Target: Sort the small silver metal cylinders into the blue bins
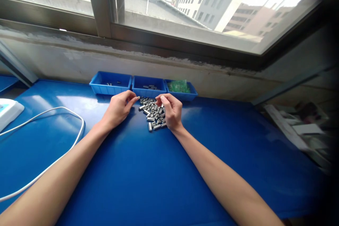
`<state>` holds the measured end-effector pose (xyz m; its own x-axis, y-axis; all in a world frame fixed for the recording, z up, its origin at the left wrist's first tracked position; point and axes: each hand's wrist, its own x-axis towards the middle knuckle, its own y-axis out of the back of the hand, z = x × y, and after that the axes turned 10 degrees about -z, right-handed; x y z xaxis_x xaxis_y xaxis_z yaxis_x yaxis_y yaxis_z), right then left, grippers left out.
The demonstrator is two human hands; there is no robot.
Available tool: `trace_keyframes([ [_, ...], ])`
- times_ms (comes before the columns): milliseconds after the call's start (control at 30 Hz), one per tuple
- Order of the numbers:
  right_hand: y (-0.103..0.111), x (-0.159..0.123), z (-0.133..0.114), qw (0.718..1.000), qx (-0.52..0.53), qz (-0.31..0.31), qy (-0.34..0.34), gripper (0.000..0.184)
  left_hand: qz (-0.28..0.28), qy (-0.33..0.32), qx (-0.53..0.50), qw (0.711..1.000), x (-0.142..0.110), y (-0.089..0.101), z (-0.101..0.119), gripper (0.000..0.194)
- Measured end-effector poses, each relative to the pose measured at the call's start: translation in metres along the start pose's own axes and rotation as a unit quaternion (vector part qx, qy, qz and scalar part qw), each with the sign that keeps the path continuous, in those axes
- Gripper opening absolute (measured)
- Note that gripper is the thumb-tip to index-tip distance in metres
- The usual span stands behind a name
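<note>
A loose pile of small silvery metal pieces (pixel 150 119), shaped like short standoffs or screws, lies on the blue table. At the pile's far left edge is my left hand (pixel 120 106), thumb and forefinger pinched together. A tiny dark spot shows at those fingertips, too small to name. My right hand (pixel 172 110) hovers over the pile's right side with its fingers curled and the thumb pressed toward the forefinger. Whatever it may hold is hidden. Part of the pile is covered by this hand.
Three blue bins stand along the wall: the left bin (pixel 111 89) has a few small pieces, the middle bin (pixel 148 91) some metal pieces, the right bin (pixel 182 96) green bits in plastic. A white cable (pixel 82 127) loops at left near a white device (pixel 9 111).
</note>
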<state>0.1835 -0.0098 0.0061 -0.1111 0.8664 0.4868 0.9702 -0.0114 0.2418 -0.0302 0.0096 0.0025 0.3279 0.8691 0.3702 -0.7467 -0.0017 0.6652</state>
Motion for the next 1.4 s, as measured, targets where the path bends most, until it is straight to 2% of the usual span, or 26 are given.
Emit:
trace_keyframes([
  [133, 0.002, 0.003, -0.002, 0.999, -0.044, -0.015, 0.026, 0.026, 0.023, 0.052, -0.123, 0.991, -0.001, -0.003, 0.009, 0.034],
  [267, 0.002, 0.006, -0.009, 0.993, -0.089, -0.047, 0.056, 0.021, 0.053, 0.055, -0.176, 0.981, -0.003, -0.004, 0.015, 0.039],
  [367, 0.0, 0.008, -0.01, 0.989, -0.098, -0.093, 0.058, 0.017, 0.06, 0.061, -0.219, 0.972, -0.003, -0.003, 0.018, 0.039],
  [467, -0.004, 0.011, -0.008, 0.984, -0.094, -0.142, 0.056, 0.022, 0.065, 0.068, -0.247, 0.965, -0.001, -0.002, 0.021, 0.042],
  [600, -0.011, 0.015, -0.003, 0.984, -0.033, -0.173, 0.027, 0.027, 0.04, 0.071, -0.275, 0.958, 0.001, 0.0, 0.022, 0.045],
  [800, -0.014, 0.021, -0.003, 0.976, 0.106, -0.179, -0.061, 0.03, 0.02, 0.062, -0.316, 0.946, 0.001, -0.002, 0.021, 0.051],
  [900, -0.014, 0.025, -0.003, 0.972, 0.134, -0.173, -0.082, 0.029, 0.006, 0.051, -0.298, 0.953, 0.0, -0.002, 0.021, 0.049],
  [967, -0.014, 0.028, -0.002, 0.977, 0.135, -0.139, -0.09, 0.03, 0.007, 0.033, -0.252, 0.967, 0.0, -0.001, 0.019, 0.043],
  [1067, -0.013, 0.034, 0.003, 0.984, 0.139, -0.058, -0.094, 0.029, -0.012, -0.025, -0.102, 0.994, -0.001, 0.0, 0.012, 0.031],
  [1133, -0.011, 0.037, 0.006, 0.983, 0.155, -0.023, -0.099, 0.03, -0.045, -0.072, -0.011, 0.996, -0.002, 0.0, 0.006, 0.026],
  [1267, -0.007, 0.039, 0.01, 0.976, 0.179, -0.02, -0.121, 0.034, -0.099, -0.128, 0.061, 0.985, -0.004, -0.002, -0.003, 0.025],
  [1400, -0.005, 0.037, 0.01, 0.98, 0.155, -0.039, -0.119, 0.028, -0.092, -0.124, 0.085, 0.984, -0.004, -0.002, -0.007, 0.025],
])
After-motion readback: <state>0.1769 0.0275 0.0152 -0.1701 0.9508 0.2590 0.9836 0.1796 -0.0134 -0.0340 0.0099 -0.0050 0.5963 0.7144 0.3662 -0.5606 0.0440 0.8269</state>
